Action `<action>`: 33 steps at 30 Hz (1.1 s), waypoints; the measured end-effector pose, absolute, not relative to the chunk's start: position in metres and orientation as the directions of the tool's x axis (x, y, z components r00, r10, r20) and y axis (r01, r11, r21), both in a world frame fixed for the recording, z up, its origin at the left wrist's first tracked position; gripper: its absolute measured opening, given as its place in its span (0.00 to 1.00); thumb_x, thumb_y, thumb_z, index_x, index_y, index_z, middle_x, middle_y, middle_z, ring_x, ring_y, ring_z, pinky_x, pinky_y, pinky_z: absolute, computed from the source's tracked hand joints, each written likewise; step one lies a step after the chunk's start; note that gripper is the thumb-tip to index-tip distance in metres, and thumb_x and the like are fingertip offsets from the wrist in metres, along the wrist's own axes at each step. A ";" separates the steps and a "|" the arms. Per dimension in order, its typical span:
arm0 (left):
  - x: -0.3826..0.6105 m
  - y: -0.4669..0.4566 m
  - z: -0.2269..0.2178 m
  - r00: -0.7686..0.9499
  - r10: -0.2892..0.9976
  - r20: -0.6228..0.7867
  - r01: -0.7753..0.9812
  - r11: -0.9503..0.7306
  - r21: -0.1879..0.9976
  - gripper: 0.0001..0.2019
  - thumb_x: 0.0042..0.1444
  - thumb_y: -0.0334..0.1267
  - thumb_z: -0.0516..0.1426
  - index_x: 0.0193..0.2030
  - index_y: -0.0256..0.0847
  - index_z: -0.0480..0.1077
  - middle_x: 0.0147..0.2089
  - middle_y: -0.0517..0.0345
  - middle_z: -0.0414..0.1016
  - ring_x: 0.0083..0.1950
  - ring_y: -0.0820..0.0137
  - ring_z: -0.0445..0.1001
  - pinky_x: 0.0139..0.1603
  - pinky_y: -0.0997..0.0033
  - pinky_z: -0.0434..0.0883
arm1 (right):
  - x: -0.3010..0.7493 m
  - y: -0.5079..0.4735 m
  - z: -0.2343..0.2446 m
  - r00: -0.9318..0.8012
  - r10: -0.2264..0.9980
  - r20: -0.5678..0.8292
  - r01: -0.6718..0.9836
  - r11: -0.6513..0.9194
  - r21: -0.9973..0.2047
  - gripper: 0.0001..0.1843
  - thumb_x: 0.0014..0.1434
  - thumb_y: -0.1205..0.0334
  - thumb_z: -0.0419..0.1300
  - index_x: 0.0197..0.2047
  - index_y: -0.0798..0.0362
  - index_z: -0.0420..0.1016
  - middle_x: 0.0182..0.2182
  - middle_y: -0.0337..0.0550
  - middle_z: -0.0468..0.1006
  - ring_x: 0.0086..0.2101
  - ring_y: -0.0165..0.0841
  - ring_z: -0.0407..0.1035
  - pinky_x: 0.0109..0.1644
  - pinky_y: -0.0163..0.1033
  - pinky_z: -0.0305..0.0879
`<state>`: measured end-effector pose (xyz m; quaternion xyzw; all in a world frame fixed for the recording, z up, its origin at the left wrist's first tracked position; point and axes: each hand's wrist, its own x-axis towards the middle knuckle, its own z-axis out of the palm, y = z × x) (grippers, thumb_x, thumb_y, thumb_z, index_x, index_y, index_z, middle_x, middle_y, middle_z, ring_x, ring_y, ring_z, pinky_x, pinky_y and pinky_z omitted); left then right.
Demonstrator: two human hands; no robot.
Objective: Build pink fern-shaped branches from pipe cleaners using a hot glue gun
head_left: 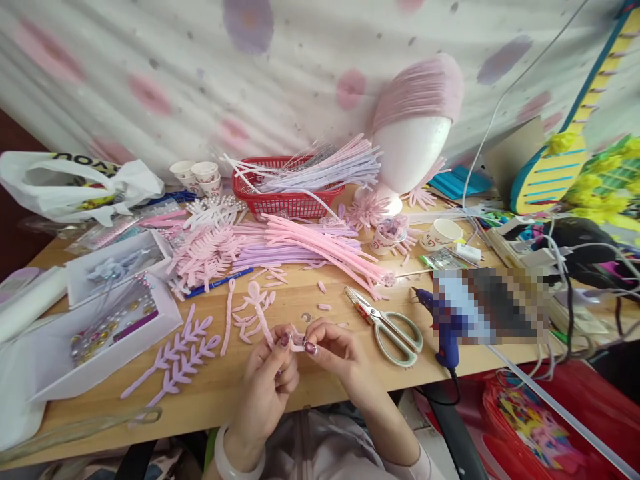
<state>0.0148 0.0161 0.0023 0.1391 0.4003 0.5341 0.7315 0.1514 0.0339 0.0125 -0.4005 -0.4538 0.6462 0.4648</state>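
Where the table (pixel 210 400) begins on my left, a white plastic bag (pixel 83 190) slumps behind two white boxes (pixel 50 353), the nearer one holding beads (pixel 105 327). Next along, two lilac leafy sprigs (pixel 184 368) lie side by side, and behind them comes a heap of pink leafy pieces (pixel 205 253), a blue pen (pixel 220 282) along its front. One twisted pink strand (pixel 227 320) lies by itself, and now the action: my left hand (pixel 265 377), fingers curled, grips a fuzzy pink stem (pixel 264 322) over the table's near side, its rounded tip pointing away from me. Right beside it, my right hand (pixel 335 350) pinches a pale piece (pixel 299 347) between thumb and forefinger; whether that's part of the same stem, I can't tell. Beyond them, a red basket (pixel 300 205) brims with pale fuzzy stems (pixel 320 173). On to the right: scissors (pixel 377 319) lie flat, blades pointing away, a white mannequin head (pixel 417 153) stands behind wearing a pink cap (pixel 425 90), and a purple glue gun (pixel 447 333) rests near the front edge, black cord hanging over.
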 end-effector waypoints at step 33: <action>0.023 0.017 0.002 -0.022 0.915 -0.403 -0.551 0.325 0.769 0.19 0.49 0.50 0.64 0.36 0.41 0.62 0.18 0.75 0.48 0.17 0.83 0.43 0.17 0.81 0.44 | 0.159 0.035 -0.005 0.041 0.999 0.013 -0.142 0.018 -0.990 0.07 0.50 0.57 0.68 0.26 0.50 0.79 0.30 0.41 0.73 0.34 0.34 0.68 0.41 0.40 0.65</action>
